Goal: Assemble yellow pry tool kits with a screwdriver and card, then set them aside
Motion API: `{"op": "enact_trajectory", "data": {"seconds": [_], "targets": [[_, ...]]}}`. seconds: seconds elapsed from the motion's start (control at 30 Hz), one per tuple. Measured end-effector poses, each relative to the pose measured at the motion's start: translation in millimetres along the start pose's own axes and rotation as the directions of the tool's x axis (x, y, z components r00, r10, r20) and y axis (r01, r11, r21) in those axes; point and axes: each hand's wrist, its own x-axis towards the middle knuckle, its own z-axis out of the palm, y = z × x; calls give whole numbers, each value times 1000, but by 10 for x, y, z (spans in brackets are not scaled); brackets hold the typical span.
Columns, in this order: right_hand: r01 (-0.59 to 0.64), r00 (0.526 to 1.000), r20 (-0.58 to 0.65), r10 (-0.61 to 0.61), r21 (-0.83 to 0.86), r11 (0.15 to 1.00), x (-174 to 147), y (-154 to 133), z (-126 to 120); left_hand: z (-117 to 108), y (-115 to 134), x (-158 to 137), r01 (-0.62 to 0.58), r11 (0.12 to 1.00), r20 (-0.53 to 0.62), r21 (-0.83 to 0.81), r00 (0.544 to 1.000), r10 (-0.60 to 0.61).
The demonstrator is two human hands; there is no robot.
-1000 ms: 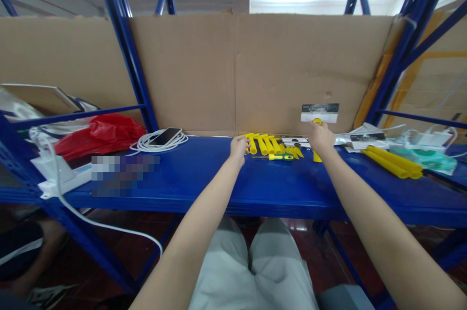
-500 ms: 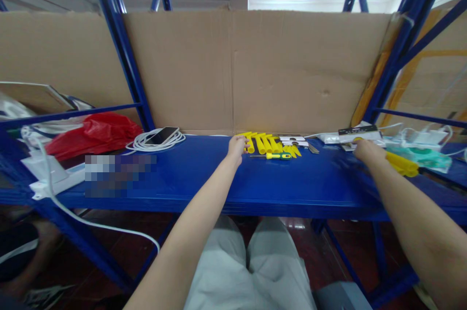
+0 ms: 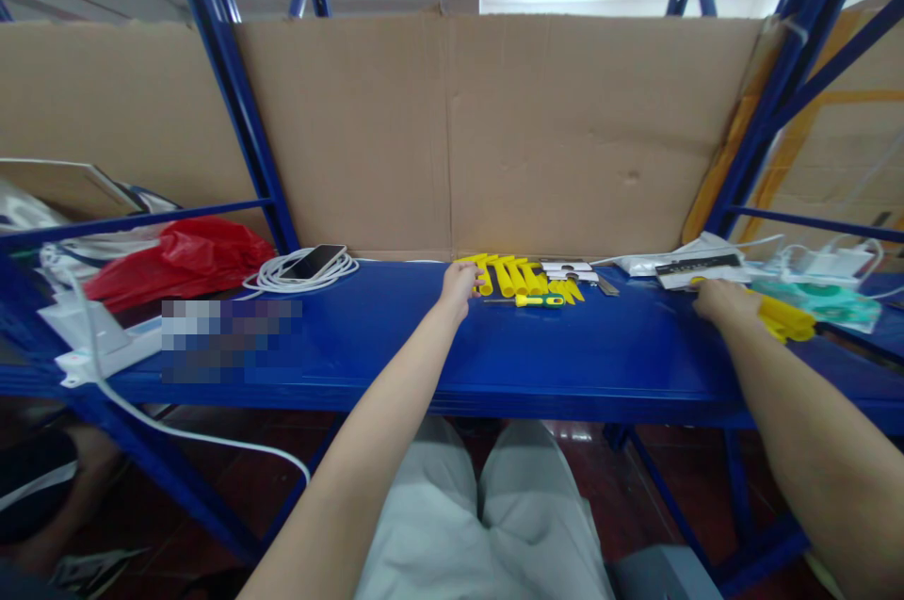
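My left hand (image 3: 461, 287) rests at the left end of a row of several yellow plastic pieces with tubular handles (image 3: 524, 278). Its fingers are a little apart and touch the end piece. In front of the row lies a screwdriver (image 3: 540, 300) with a yellow and green handle. Small yellow pointed pieces (image 3: 567, 290) and black-and-white packets (image 3: 569, 271) are beside it. Over on the right, my right hand (image 3: 724, 301) has its fingers closed, with a bit of yellow showing at the fingertips. More yellow pieces (image 3: 787, 317) lie just behind its wrist.
Coiled white cable (image 3: 300, 275) and a phone (image 3: 319, 262) lie on the blue shelf (image 3: 565, 355). At left are a red bag (image 3: 190, 256) and a white power strip (image 3: 113, 360). White packages (image 3: 702, 266) and a green packet (image 3: 823, 299) lie right. Cardboard (image 3: 537, 138) closes the back.
My right hand has shifted slightly right and down, away from the white packages. My left hand has stayed at the end of the yellow row.
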Motion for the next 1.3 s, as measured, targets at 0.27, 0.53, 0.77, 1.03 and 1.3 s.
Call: {"op": "enact_trajectory", "data": {"seconds": [0.27, 0.53, 0.77, 1.03, 1.3], "targets": [[33, 983, 183, -13, -108, 994, -8, -18, 22, -4, 21, -24, 0, 1000, 6, 29, 1000, 0], [137, 981, 156, -115, -139, 981, -2, -13, 104, -4, 39, -68, -3, 999, 16, 36, 1000, 3], [159, 978, 158, -135, -151, 976, -16, -15, 142, 14, 2, -12, -30, 995, 9, 91, 1000, 29], [211, 977, 55, -205, -148, 966, -19, -86, 69, -51, -156, 229, -205, 884, -94, 421, 959, 267], [287, 948, -176, -266, 107, 952, -91, -655, -277, -130, -195, 239, -92, 631, -79, 771, 968, 239]]}}
